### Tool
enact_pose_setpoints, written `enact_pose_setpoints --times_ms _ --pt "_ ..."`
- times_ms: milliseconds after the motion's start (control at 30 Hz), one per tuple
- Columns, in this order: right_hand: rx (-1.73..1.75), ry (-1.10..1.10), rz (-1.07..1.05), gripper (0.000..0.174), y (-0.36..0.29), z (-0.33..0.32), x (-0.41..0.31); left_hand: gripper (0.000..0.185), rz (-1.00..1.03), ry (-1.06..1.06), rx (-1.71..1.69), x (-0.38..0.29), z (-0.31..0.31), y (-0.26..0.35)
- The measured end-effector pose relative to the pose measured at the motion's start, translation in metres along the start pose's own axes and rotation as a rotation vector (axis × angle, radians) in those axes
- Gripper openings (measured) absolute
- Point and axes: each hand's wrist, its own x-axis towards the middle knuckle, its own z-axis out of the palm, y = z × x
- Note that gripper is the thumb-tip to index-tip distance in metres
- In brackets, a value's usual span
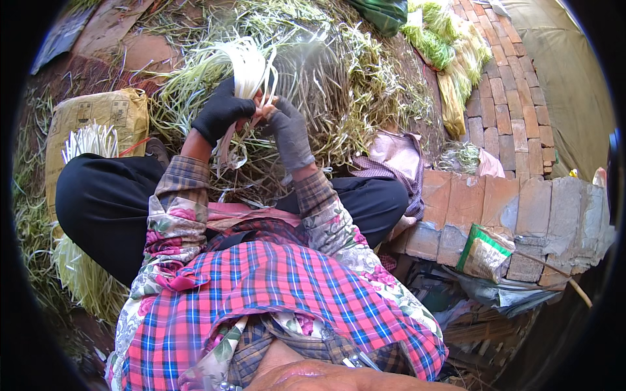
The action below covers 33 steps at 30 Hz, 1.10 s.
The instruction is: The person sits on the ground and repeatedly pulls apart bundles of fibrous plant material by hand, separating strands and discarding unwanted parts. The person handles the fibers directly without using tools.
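My left hand [226, 110], in a black fingerless glove, grips a bundle of long pale chive-like stalks [248, 73]. The white ends stand up above the fist, and limp lengths hang below it. My right hand [287, 129] wears a grey fingerless glove. Its bare fingertips meet the left fingers and pinch a few strands at the bundle's side. Exactly which strands it holds is partly hidden by the fingers. Right under both hands spreads a large heap of similar green and drying stalks [337, 88].
By my left knee, trimmed white stalks [91, 142] lie on a yellow printed sack [100, 110]. More pale stalks [88, 273] sit beside my left thigh. To the right are a brick ledge [494, 200], a green-and-white packet [484, 251], a stick [579, 293] and bundled greens [459, 54].
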Motion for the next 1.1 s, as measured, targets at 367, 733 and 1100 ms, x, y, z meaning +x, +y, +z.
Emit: enact_pose_setpoints --times_ms 367,733,1100 --pt "0.239 0.262 -0.121 0.012 -0.029 -0.071 0.015 0.048 0.175 0.153 0.821 0.016 -0.038 -0.057" --pt "0.213 0.103 -0.091 0.021 -0.019 -0.027 0.008 0.05 0.122 -0.072 0.375 -0.003 0.011 0.003" --pt "0.08 -0.186 0.022 0.033 0.018 0.016 -0.009 0.025 0.109 0.077 -0.081 -0.001 -0.001 0.005"
